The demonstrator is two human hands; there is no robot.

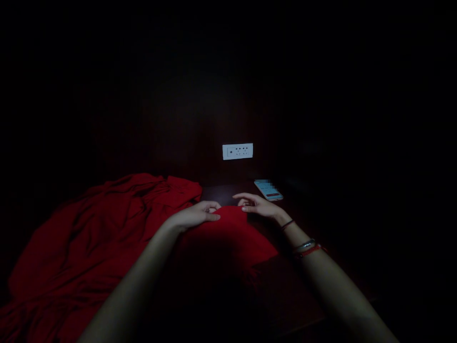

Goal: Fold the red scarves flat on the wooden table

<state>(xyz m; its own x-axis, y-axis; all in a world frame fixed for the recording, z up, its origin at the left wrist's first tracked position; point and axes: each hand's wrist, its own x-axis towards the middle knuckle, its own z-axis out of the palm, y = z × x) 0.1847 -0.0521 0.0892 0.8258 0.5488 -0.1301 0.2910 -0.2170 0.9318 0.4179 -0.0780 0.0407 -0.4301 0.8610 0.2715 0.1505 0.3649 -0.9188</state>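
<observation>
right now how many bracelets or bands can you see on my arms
3, all above the right hand: a thin dark band nearest it, then a silvery bangle, then a red bracelet beside that. Others may be hidden in the dark.

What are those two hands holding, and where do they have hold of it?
A red cloth: the left hand and right hand pinch its far edge between them.

Socket [237, 151], on the wall [193, 138] behind the table [217, 193]. Phone [268, 189], on the table, before the socket, to its right. Cloth [117, 214], on the table, before the socket, mostly to its left.
</observation>
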